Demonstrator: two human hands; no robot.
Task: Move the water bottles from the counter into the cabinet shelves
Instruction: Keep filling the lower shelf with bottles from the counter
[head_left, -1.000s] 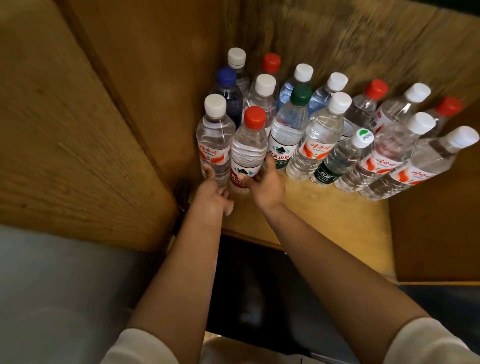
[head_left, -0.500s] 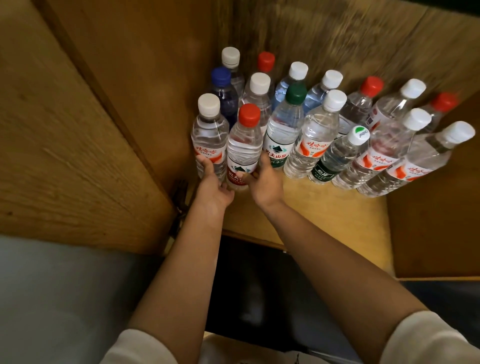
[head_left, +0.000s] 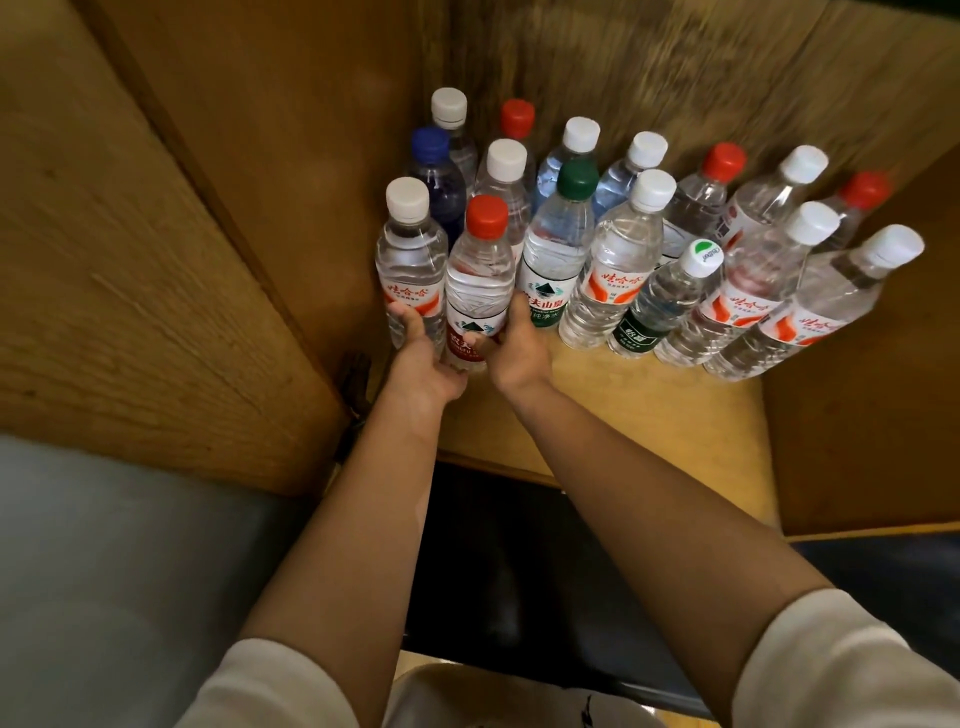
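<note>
- Nearest, at the bottom of the frame, two forearms in pale sleeves reach up toward the middle; a grey surface lies at lower left and a dark gap sits below the shelf (head_left: 649, 415) edge.
- Just left of centre, the left hand (head_left: 423, 358) wraps the lower body of the white-capped bottle (head_left: 410, 260), thumb across its label; the fingers curl round the far side, out of sight.
- Beside it, the right hand (head_left: 517, 348) grips the low red label of the red-capped bottle (head_left: 478, 280), thumb on the front. Both bottles stand upright at the front left of the wooden shelf, touching each other.
- Judged by look, these are full, sealed bottles: moderately heavy, thin-walled plastic that gives under a squeeze, smooth on the label. A hold low on the ribbed body seems steady; a grip by the cap would let them swing.
- To the right, a front row runs toward the right edge: green-capped bottle (head_left: 558, 249), then white-capped ones, packed close.
- Farthest, in the upper middle, a blue bottle (head_left: 436, 182) and more red- and white-capped ones stand against the cabinet's back wall (head_left: 727, 78).
- Tight packing means a nudge could topple neighbours.
</note>
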